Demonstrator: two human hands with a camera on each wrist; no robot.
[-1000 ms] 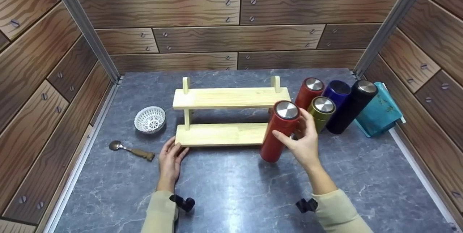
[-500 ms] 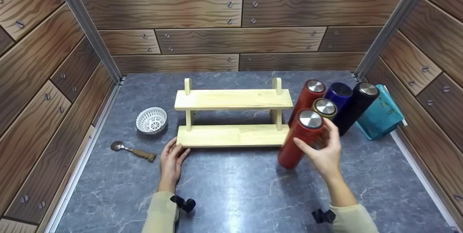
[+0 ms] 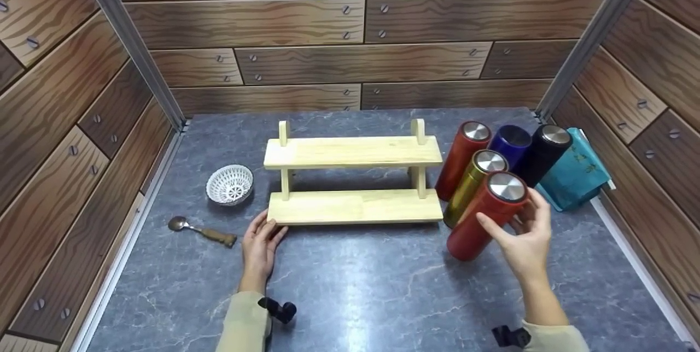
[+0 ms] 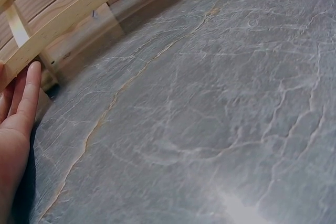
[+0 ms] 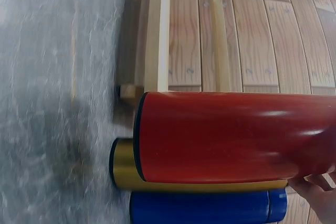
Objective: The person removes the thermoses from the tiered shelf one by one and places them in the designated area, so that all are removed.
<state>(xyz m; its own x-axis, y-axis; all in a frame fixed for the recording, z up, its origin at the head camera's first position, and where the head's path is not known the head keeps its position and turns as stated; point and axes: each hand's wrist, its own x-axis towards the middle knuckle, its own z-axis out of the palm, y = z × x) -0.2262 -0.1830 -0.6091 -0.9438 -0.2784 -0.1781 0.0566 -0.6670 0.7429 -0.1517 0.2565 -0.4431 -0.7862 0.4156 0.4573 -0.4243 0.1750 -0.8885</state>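
My right hand [image 3: 528,242] grips a red thermos flask [image 3: 481,221] near its silver lid, thumb in front. In the right wrist view the red flask's base hangs off the table, in front of a gold flask [image 5: 123,169] and a blue flask [image 5: 199,206]. My left hand [image 3: 258,251] holds the left front corner of a two-tier wooden rack [image 3: 350,207]. In the left wrist view its fingers [image 4: 30,95] reach beneath the lower board. Another red flask [image 3: 462,160] stands at the rack's right end, behind the gold one.
A black flask [image 3: 541,158] stands beside the blue one, before a teal bag [image 3: 574,174] by the right wall. Left of the rack are a white woven basket [image 3: 229,169] and, nearer, a spoon with a wooden handle [image 3: 202,232]. Wood-patterned panels [image 3: 284,21] enclose the grey table.
My right hand has carried the red flask rightward, from in front of the rack's right end to in front of the gold flask. The left hand stays at the rack's corner.
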